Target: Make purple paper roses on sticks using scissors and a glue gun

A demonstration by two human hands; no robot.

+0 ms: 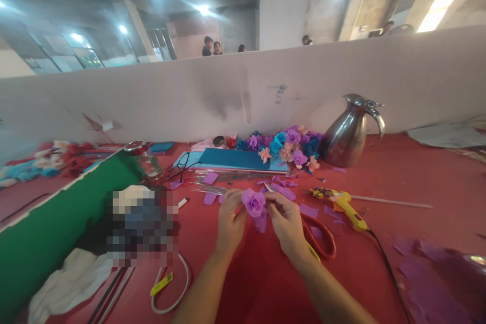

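Between my two hands is a purple paper flower [253, 202], its curled petals facing me. My left hand [231, 217] has its fingers closed at the flower's left side. On the other side, my right hand [284, 217] pinches the flower's edge with thumb and forefinger. Scissors with red handles [322, 240] lie on the table, partly hidden behind my right hand and wrist. Cut pieces of purple paper [283, 191] are scattered just beyond my hands. Thin wire stems [208, 189] lie beyond my left hand.
A yellow glue gun [347, 206] with a glue stick lies to the right, its black cord running toward me. Behind stand a metal jug [347, 134] and a heap of paper flowers [290, 147]. A glass jar [146, 162] stands by a green divider [76, 212] on the left.
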